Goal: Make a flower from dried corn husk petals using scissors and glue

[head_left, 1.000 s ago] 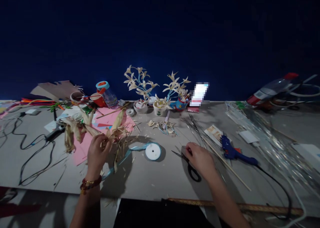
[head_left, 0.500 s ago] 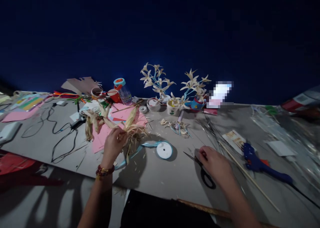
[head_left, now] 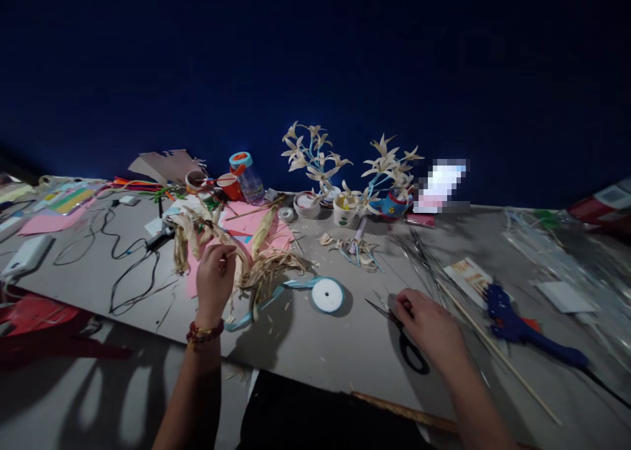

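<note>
My left hand [head_left: 215,280] is raised at the left edge of a pile of dried corn husks [head_left: 276,263], its fingers curled together. Whether a husk strip is between them is too small to tell. Over the black-handled scissors [head_left: 413,355], my right hand [head_left: 426,322] has its fingertips pinched together; what they hold, if anything, is hidden. The scissors lie on the table with blades pointing left. Between my hands sits a white spool of light blue ribbon [head_left: 327,295], its loose end trailing left under the husks.
Husk flowers on blue stems [head_left: 315,151] stand in small pots at the back. A blue glue gun [head_left: 522,332], thin sticks [head_left: 497,355] and plastic wrappers [head_left: 557,259] lie to the right. Black cables [head_left: 129,276], pink paper [head_left: 202,272] and a bottle [head_left: 250,186] are on the left.
My left hand has drawn back left, away from the husk pile. The right hand stays by the scissors. The whole view has shifted slightly.
</note>
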{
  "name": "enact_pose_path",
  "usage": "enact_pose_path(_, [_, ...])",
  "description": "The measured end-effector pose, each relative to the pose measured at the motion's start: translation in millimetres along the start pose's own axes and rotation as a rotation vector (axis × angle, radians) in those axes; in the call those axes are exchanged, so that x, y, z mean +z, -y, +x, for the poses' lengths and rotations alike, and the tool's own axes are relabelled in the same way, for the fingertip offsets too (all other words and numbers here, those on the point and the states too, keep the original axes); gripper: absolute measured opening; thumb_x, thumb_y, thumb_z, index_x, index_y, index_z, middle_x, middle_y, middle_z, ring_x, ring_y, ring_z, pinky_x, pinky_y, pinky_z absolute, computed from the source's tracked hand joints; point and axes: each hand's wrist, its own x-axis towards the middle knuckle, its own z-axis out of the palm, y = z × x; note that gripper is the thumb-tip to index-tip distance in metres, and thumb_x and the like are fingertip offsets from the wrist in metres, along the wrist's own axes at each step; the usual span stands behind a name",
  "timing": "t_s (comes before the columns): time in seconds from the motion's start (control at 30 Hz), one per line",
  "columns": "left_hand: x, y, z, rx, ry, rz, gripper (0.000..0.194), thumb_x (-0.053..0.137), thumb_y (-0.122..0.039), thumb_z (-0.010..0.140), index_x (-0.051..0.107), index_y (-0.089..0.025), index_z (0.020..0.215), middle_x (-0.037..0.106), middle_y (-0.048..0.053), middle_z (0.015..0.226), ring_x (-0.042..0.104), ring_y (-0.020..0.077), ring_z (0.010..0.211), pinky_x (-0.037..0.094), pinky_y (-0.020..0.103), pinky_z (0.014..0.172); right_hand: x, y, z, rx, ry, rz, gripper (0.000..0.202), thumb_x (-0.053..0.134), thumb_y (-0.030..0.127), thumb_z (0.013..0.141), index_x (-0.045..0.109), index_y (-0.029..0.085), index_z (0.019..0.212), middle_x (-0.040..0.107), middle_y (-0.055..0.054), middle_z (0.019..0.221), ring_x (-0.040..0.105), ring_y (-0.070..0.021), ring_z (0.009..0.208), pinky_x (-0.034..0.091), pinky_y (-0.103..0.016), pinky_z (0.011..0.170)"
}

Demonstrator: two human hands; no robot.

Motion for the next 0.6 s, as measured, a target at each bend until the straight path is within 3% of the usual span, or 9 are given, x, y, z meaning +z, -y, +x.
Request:
enact_pose_path(0.1, [6.4,-7.1,-0.8,0.084,0.147,-0.004,0.019,0.055,-0.031,0.096,0.066,-0.019,0.106,0.066,0.010,0.112,0.067,0.0209,0.095,0.058,0.029,0.073,-2.7,2.3,0.4,0.007,0.016,0.002,0.020,0.045,0.034,0.092,0.057,0.024,0.078,0.071,-0.006,0.084,0.065,-0.0225,0.070,0.040,-0.031,0.061])
enact_pose_path(0.2, [20.4,-12.7,-4.6,0.171,0.348,0.118,0.036,0.063,-0.033,0.091,0.060,-0.021,0.125,0.065,0.013,0.124,0.064,0.0290,0.114,0.055,0.039,0.091,-4.1,4.6,1.2,0.018,0.024,0.008,0.023,0.046,0.037,0.093,0.057,0.024,0.078,0.071,-0.006,0.082,0.067,-0.0240,0.072,0.041,-0.031,0.061])
enact_pose_path(0.3, [28.5,-12.1,-4.4,0.133,0.392,0.204,0.039,0.059,-0.027,0.092,0.057,-0.021,0.130,0.072,0.011,0.106,0.070,0.0288,0.102,0.055,0.038,0.086,-2.4,2.8,1.0,0.023,0.030,0.023,0.023,0.047,0.039,0.093,0.058,0.024,0.079,0.071,-0.006,0.081,0.067,-0.0244,0.072,0.042,-0.032,0.062])
enact_pose_path(0.37, [23.7,-9.5,0.6,0.101,0.333,0.201,0.034,0.053,-0.026,0.095,0.057,-0.020,0.128,0.073,0.010,0.103,0.071,0.0268,0.096,0.055,0.037,0.083,-1.5,0.0,0.2,0.018,0.027,0.034,0.023,0.047,0.039,0.094,0.058,0.024,0.080,0.071,-0.006,0.081,0.067,-0.0243,0.072,0.043,-0.032,0.062])
enact_pose_path(0.47, [2.6,-9.2,11.3,0.105,0.124,0.128,0.024,0.054,-0.030,0.095,0.063,-0.018,0.114,0.072,0.012,0.107,0.070,0.0253,0.098,0.056,0.035,0.083,-5.3,3.1,0.3,0.009,-0.026,0.022,0.024,0.047,0.038,0.095,0.060,0.024,0.080,0.071,-0.007,0.083,0.067,-0.0250,0.073,0.044,-0.034,0.064])
enact_pose_path(0.53, [-14.0,-14.7,15.7,0.145,-0.007,0.088,0.019,0.057,-0.030,0.094,0.065,-0.018,0.108,0.073,0.011,0.106,0.069,0.0248,0.100,0.055,0.035,0.086,-12.1,19.0,4.0,-0.038,-0.067,0.049,0.023,0.047,0.035,0.095,0.062,0.023,0.082,0.071,-0.008,0.086,0.067,-0.0249,0.075,0.046,-0.034,0.067])
enact_pose_path(0.6, [-27.9,-24.5,15.6,0.177,-0.087,0.073,0.018,0.061,-0.027,0.092,0.066,-0.018,0.106,0.073,0.011,0.107,0.069,0.0241,0.101,0.055,0.035,0.090,-20.1,50.4,12.7,-0.148,-0.067,0.146,0.020,0.048,0.029,0.096,0.065,0.023,0.088,0.072,-0.008,0.093,0.067,-0.0239,0.081,0.047,-0.033,0.071])
